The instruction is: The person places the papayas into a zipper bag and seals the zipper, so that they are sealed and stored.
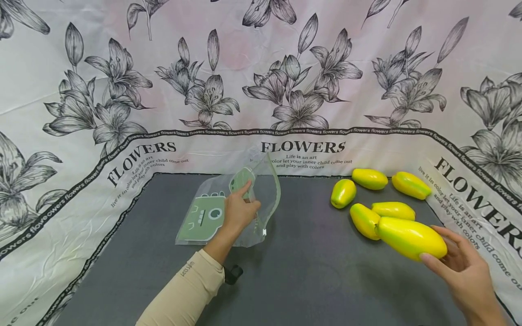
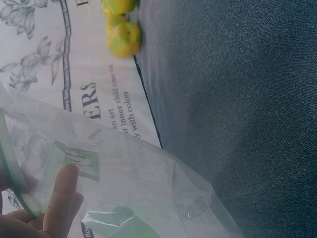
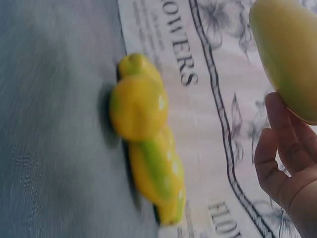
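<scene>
On the left of the table, a clear plastic zip bag with a green cartoon print tilts upward, its mouth spread toward the right. My left hand holds it near the mouth, index finger extended along the plastic. In the left wrist view, the fingers lie by the green zip strip. My right hand grips a yellow-green papaya by its rounded end, raised over the right side of the table. In the right wrist view, that papaya rests against the fingertips.
Several more papayas lie at the back right, including one papaya nearest the bag and another papaya near the cloth wall. A flower-printed cloth stands behind and beside the dark grey table.
</scene>
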Tool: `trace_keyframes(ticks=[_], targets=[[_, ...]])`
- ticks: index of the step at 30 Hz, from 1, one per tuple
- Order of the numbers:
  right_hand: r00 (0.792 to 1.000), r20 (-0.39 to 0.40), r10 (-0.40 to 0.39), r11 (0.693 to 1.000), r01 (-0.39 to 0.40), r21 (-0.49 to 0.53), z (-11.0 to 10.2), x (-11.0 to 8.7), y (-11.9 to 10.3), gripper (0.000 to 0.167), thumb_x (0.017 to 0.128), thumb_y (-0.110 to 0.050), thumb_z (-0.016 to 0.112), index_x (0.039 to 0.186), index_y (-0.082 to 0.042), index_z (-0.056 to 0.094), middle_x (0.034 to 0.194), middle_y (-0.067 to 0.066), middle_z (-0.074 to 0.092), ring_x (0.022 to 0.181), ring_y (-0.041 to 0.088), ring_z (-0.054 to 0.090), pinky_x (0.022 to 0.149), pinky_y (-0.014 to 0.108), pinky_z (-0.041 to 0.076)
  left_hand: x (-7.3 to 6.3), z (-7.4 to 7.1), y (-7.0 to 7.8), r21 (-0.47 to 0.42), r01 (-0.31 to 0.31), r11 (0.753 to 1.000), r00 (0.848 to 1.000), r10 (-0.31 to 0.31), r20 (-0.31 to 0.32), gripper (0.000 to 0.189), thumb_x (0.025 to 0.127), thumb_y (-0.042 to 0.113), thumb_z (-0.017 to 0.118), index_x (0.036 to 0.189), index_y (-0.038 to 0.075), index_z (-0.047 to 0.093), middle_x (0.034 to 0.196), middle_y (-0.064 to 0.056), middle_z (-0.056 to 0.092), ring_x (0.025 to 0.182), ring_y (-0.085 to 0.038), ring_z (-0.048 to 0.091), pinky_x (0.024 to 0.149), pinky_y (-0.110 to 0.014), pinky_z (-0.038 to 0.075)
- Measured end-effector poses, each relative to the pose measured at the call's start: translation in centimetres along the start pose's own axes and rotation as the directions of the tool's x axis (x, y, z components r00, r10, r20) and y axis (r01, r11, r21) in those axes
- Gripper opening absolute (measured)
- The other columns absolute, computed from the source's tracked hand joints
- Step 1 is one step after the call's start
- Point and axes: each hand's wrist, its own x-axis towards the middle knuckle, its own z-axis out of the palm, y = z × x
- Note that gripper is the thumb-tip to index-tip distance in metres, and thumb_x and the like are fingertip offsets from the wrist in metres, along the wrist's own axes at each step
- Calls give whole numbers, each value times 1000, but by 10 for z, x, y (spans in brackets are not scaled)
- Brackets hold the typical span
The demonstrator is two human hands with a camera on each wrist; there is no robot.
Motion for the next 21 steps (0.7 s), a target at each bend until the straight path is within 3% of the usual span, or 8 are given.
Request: trace_keyframes(ticks=[2,6,14,21], targets=[[999,13,-49,990,47,132,9,5,-5,66,81,19,64,141,-1,44,127,2,54,102,10,57,77,11,49,1,0,0,8,0,1000,1000,0,-5,69,75,3,61,142,11,50,44,2,54,39,-14,55,35,-24,34],[990,49,-133,958,116,261,25,14,-14,64,80,26,57,140,7,42,128,7,56,101,14,59,79,15,51,1,0,0,13,9,1000,1000,-9,-8,69,74,3,61,142,12,51,45,3,55,39,-13,56,36,-24,37],[965,109,-240,926,194,324,52,30,-25,62,79,28,55,138,12,41,125,11,59,98,18,59,79,17,51,1,0,1,4,9,1000,1000,-9,-4,69,75,4,61,142,12,50,45,2,54,39,-14,56,36,-24,39],[949,146,-279,932,231,278,79,44,-33,63,80,24,58,139,8,42,121,9,61,95,18,59,80,18,51,1,0,0,6,-18,1000,1000,18,-11,68,75,3,61,141,11,51,42,2,50,37,-13,54,34,-23,33]])
